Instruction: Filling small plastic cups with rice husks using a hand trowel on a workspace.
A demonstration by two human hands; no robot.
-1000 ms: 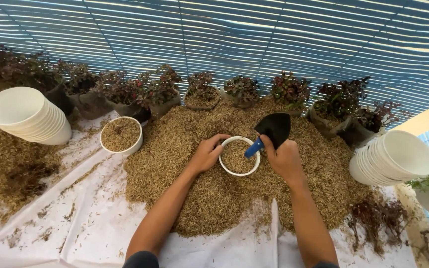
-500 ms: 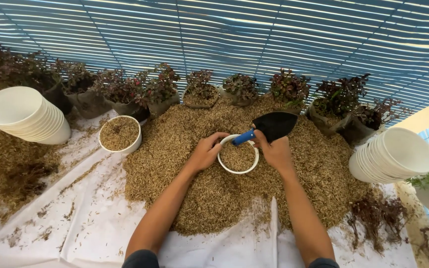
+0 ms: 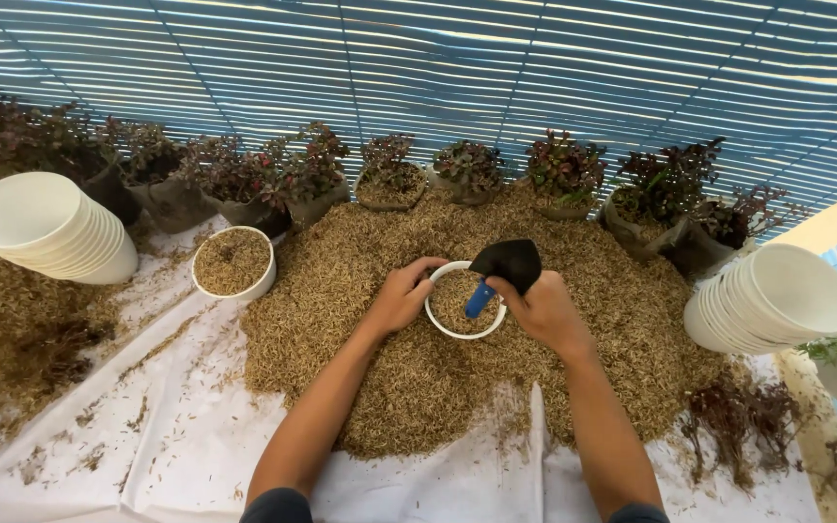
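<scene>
At far left lies a stack of pots [image 3: 46,228], then a filled pot [image 3: 232,261]. At frame centre our left hand [image 3: 401,295] curls its fingers on the rim of the pot [image 3: 441,324] sunk in the husk pile [image 3: 418,387]. Just right, our right hand [image 3: 544,310] grips the scoop [image 3: 506,263], its blue handle slanting down-left into the pot.

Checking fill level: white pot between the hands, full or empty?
Nearly full. The white pot sits upright in the husk pile, brown husk close to its rim. Left hand grips the rim; right hand holds the scoop above it.
</scene>
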